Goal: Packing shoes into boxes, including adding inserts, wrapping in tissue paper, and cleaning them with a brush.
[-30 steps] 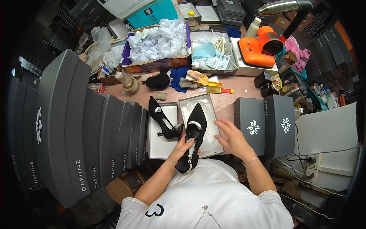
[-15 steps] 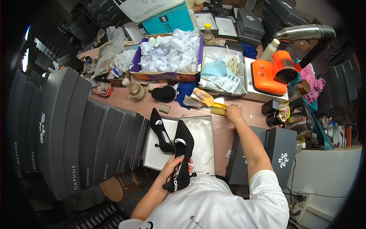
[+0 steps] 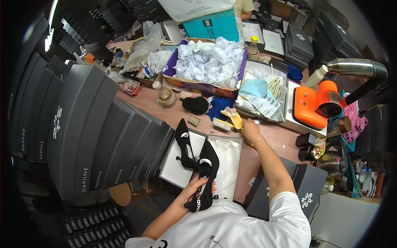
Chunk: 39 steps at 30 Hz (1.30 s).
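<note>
My left hand (image 3: 195,189) is closed around a black pointed-toe heeled shoe (image 3: 210,155), which has white stuffing inside and a decorated strap near the heel. Its black mate (image 3: 182,134) lies to the left, toe pointing away, over the white open shoebox (image 3: 168,165). On the bench beyond the box, my right hand (image 3: 251,131) has its fingers curled round a yellow-handled brush (image 3: 249,142), mostly covered by the hand. Just left of those fingers is a pale-bristled brush (image 3: 223,124), touching a yellow-orange piece (image 3: 236,120).
Grey shoeboxes (image 3: 82,136) are stacked along the left; more boxes (image 3: 304,186) stand by my right arm. A purple carton (image 3: 170,68) of crumpled paper stands beyond. An orange machine (image 3: 308,108) with a metal nozzle is at the right. Near the middle are a glass bottle (image 3: 166,97) and black pad (image 3: 195,106).
My right hand has closed on the yellow brush, and the pale-bristled brush beside it has shifted. My left hand keeps hold of the shoe. The whole view has swung, moving the bench rightward.
</note>
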Tool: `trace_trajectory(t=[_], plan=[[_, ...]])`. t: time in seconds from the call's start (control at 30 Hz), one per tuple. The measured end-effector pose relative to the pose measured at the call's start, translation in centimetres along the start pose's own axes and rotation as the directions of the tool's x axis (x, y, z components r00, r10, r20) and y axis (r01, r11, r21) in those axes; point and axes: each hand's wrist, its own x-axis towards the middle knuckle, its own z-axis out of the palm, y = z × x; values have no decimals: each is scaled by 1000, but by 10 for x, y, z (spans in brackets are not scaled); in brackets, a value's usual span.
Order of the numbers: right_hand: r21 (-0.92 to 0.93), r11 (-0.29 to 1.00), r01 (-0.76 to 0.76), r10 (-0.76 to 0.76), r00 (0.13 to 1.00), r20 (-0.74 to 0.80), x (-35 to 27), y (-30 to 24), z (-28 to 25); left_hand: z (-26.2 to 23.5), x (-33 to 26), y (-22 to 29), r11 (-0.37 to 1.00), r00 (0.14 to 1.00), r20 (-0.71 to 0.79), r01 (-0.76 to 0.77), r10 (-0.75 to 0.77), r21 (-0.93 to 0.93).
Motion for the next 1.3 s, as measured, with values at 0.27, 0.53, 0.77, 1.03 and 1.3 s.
trace_trajectory(t=[0.27,0.53,0.77,1.03,1.3], plan=[[804,560,-199,-81,953,292,-52,-36,-91,-34,5,-2,968,992,125,59,-29,-242],[932,362,5,205,975,-85,-138,-83,-114,-22,-1,16,983,969,248,61,-16,-172],[-82,951,299,-310,907,-286,-254,-158,-154,-18,3,32,914,884,284,292,-371,283],[-278,894,-351,208,875,-437,-427,-237,-150,-44,-23,-13,439,666,661,-507,-346,742],[-246,907,-342,250,907,-340,-499,-331,-97,-60,-73,-74,198,483,820,-810,-306,551]])
